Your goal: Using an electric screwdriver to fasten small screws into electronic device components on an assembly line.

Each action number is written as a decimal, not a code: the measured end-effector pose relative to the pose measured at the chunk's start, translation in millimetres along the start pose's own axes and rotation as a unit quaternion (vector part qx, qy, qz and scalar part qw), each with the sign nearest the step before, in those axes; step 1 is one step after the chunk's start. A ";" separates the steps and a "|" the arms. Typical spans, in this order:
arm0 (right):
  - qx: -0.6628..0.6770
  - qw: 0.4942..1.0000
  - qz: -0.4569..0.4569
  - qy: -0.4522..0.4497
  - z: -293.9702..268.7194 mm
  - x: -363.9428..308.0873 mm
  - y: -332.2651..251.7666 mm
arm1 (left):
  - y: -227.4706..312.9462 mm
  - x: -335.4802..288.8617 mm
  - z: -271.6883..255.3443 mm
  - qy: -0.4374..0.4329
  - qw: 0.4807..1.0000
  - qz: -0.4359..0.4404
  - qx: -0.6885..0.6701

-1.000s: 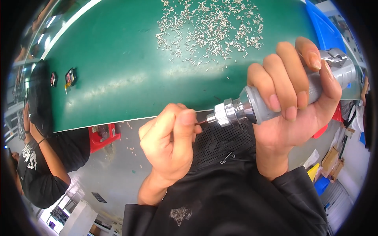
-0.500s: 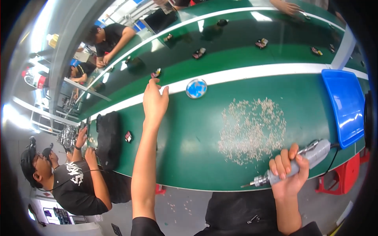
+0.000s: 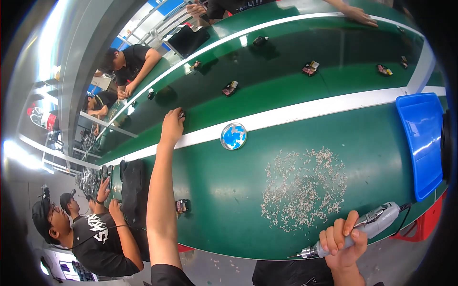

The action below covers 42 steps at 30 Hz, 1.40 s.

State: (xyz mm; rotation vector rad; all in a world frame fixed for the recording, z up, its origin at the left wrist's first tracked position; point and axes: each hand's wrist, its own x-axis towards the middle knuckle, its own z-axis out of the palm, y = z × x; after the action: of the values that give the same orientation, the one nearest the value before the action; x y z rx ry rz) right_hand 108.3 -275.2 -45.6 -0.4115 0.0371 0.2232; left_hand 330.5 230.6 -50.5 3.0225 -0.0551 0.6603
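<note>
My right hand (image 3: 344,243) is wrapped round a grey electric screwdriver (image 3: 379,220), its bit pointing left near the bench's front edge. My left arm stretches across to the green conveyor, where my left hand (image 3: 172,126) is closed on a small dark assembly (image 3: 182,115), mostly hidden by the fingers. Another small black assembly (image 3: 182,206) sits on the green bench beside my left forearm. To the right, many tiny light-coloured screws (image 3: 305,190) are spread over the bench. A round dish (image 3: 234,136) with blue and white contents stands by the white rail.
A blue tray (image 3: 421,143) lies at the right end. Several small assemblies, one (image 3: 230,88) mid-belt, rest on the conveyor (image 3: 272,71) beyond the white rail (image 3: 305,106). A black bag (image 3: 135,190) is at left, beside a seated co-worker (image 3: 90,233). Other people work across the belt.
My left hand has closed on the assembly at the belt's near side. Assemblies on the belt have shifted left. The view has tilted; my right hand still grips the screwdriver.
</note>
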 end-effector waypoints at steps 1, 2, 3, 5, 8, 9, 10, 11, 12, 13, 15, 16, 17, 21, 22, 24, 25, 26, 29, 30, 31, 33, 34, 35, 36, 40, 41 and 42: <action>-0.002 1.000 0.008 -0.002 0.4 2.2 1.7 | -1.4 -8.8 -0.9 -0.018 1.000 -0.019 -0.017; -0.006 1.000 0.017 -0.002 0.7 4.6 3.5 | -3.6 -19.2 -3.1 -0.035 0.998 -0.041 -0.035; -0.012 1.000 0.012 0.001 0.1 3.4 2.6 | 7.9 -22.3 -8.1 -0.037 0.998 -0.043 -0.039; -0.025 0.999 0.007 0.030 -4.6 -10.0 -5.3 | 59.3 -33.0 -20.7 -0.061 0.980 -0.124 -0.142; -0.032 0.999 0.004 -0.004 -10.8 -9.5 -10.7 | 137.3 -91.4 -63.2 -0.044 0.988 -0.002 -0.149; -0.034 0.999 0.007 -0.020 -8.5 -6.9 -11.1 | 159.7 -118.4 -79.2 -0.028 0.987 0.068 -0.143; -0.035 0.998 0.013 -0.049 -9.5 -4.5 -10.5 | 183.6 -145.5 -100.2 -0.048 0.987 0.092 -0.124; -0.027 0.997 0.026 -0.067 -8.4 -3.3 -8.6 | 206.7 -171.2 -115.0 -0.050 0.985 0.123 -0.114; -0.043 0.997 0.041 -0.045 -4.4 -2.4 -6.6 | 219.8 -194.2 -118.0 -0.065 0.978 0.159 -0.116; -0.024 0.996 0.054 -0.071 0.9 -3.5 -3.6 | 234.4 -213.8 -121.0 -0.073 0.973 0.176 -0.134; -0.016 0.993 0.074 -0.088 6.4 -5.5 10.6 | 253.2 -235.5 -120.1 -0.081 0.965 0.184 -0.166; -0.014 0.991 0.094 -0.096 7.8 -7.5 17.6 | 261.4 -240.0 -121.6 -0.098 0.961 0.182 -0.185; -0.011 0.988 0.114 -0.107 9.4 -10.9 24.8 | 267.4 -243.8 -123.0 -0.114 0.956 0.181 -0.201; -0.032 0.981 0.175 -0.076 13.3 -39.7 56.0 | 279.5 -253.4 -116.5 -0.084 0.954 0.172 -0.232; -0.054 0.979 0.188 -0.059 14.4 -46.9 61.8 | 280.9 -255.2 -114.9 -0.082 0.954 0.169 -0.234; -0.077 0.976 0.199 -0.041 17.2 -58.6 74.4 | 282.6 -257.4 -113.1 -0.058 0.955 0.193 -0.219; -0.083 0.977 0.194 -0.013 18.7 -63.5 81.2 | 282.8 -257.6 -111.6 -0.057 0.954 0.194 -0.221; -0.088 0.978 0.188 0.015 19.2 -66.5 84.5 | 282.9 -257.1 -109.7 -0.044 0.954 0.199 -0.221; -0.115 0.975 0.188 0.025 21.7 -70.4 85.3 | 286.3 -259.2 -110.7 -0.013 0.956 0.212 -0.202; -0.138 0.974 0.179 0.034 21.6 -69.6 84.8 | 288.2 -258.7 -109.0 0.007 0.956 0.224 -0.188; -0.142 0.973 0.177 0.037 21.3 -68.5 83.4 | 289.3 -258.2 -109.1 0.008 0.956 0.223 -0.192; -0.132 0.973 0.184 0.039 22.0 -65.9 80.4 | 290.4 -257.1 -111.9 -0.002 0.959 0.221 -0.179; -0.137 0.972 0.185 0.041 23.2 -65.3 79.9 | 291.5 -257.4 -111.3 0.000 0.959 0.218 -0.183; -0.143 0.971 0.183 0.050 24.3 -64.8 79.9 | 293.0 -258.1 -110.2 0.011 0.960 0.218 -0.174; -0.149 0.970 0.182 0.058 25.2 -64.6 80.5 | 293.1 -259.3 -109.9 0.023 0.962 0.218 -0.165; -0.079 0.974 0.212 -0.010 17.7 -57.9 66.6 | 290.4 -261.3 -115.8 -0.012 0.968 0.201 -0.151; -0.078 0.975 0.199 -0.063 20.8 -50.3 58.0 | 289.4 -262.4 -114.7 -0.019 0.968 0.189 -0.163; -0.077 0.973 0.187 -0.116 23.7 -41.2 47.4 | 290.3 -264.1 -113.1 -0.026 0.968 0.176 -0.176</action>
State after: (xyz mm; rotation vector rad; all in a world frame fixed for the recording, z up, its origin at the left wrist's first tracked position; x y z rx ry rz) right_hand 57.3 -232.0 -39.1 -0.5300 -0.1339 0.6478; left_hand 30.6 -46.6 -46.9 2.7011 -0.6513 0.5224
